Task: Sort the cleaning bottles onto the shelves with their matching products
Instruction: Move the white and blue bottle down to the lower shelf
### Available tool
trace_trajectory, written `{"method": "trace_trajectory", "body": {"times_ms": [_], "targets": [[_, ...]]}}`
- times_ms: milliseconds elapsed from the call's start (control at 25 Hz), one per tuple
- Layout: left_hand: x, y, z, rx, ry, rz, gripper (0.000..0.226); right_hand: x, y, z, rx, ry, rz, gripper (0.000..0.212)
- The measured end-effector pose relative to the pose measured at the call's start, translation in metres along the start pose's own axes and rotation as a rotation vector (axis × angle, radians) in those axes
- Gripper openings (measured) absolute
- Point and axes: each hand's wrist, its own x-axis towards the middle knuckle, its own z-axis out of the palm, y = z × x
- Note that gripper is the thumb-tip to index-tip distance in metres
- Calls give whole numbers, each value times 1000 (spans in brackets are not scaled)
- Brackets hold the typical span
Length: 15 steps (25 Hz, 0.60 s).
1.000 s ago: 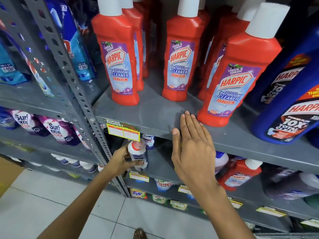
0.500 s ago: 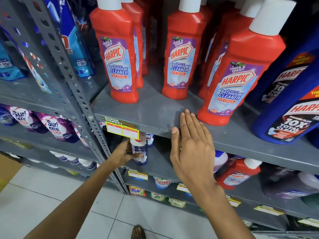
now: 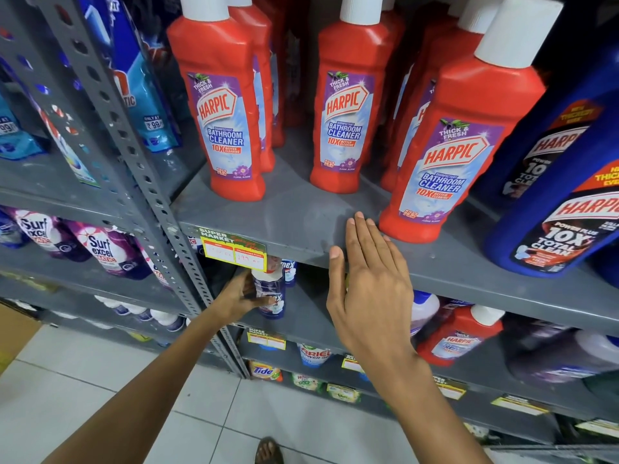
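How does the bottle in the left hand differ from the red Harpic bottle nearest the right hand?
The held bottle is white with a dark blue label; the red Harpic bottle is red with a purple label. The held bottle looks smaller. It is gripped by the left hand at the lower shelf; the Harpic stands free on the upper shelf, beside the flat right hand. Both are upright.
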Motion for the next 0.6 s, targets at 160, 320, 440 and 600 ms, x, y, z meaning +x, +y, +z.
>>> {"method": "trace_trajectory", "body": {"times_ms": [160,320,440,600], "targets": [[-9,5,3,-11,-50,24,81,0,3,2,16,8,-8,51],[-23,-7,9,-59,74,10,86,-1,4,5,46,17,-16,51],[-49,-41,43,67,450,-74,68,-4,9,6,164,52,-45,51],[-93,-88,118,119,316,-107,44,-40,37,0,463,185,-49,47]]}}
